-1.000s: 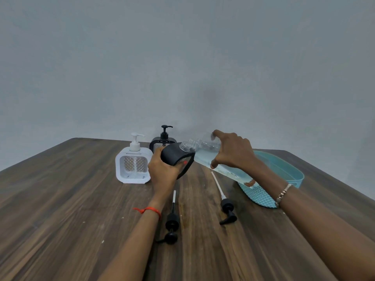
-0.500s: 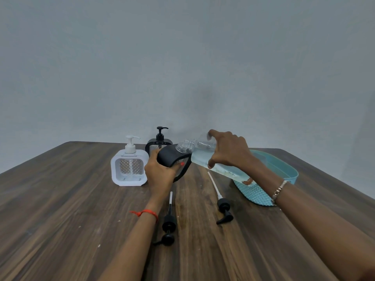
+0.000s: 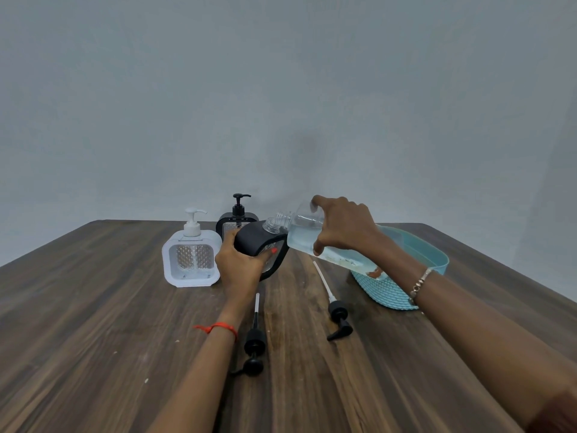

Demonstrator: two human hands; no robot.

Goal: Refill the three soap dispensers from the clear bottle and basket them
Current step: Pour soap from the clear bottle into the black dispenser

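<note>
My left hand (image 3: 239, 265) grips a black soap dispenser (image 3: 254, 240), tilted with its open neck toward the right. My right hand (image 3: 342, 228) holds the clear bottle (image 3: 304, 234) of pale blue liquid, tipped so its open mouth sits right at the dispenser's neck. A white dispenser (image 3: 190, 260) stands upright to the left, pump on. Behind my left hand stands a second black dispenser (image 3: 237, 218), also with its pump on. Two black pump heads with tubes lie on the table, one (image 3: 254, 342) by my left wrist, one (image 3: 337, 317) further right.
A light blue woven basket (image 3: 431, 260) stands at the right, partly behind my right forearm. The wooden table (image 3: 93, 323) reaches to a plain grey wall at the back.
The view shifted slightly. Both hands keep the same hold, with the bottle's mouth staying at the dispenser's neck.
</note>
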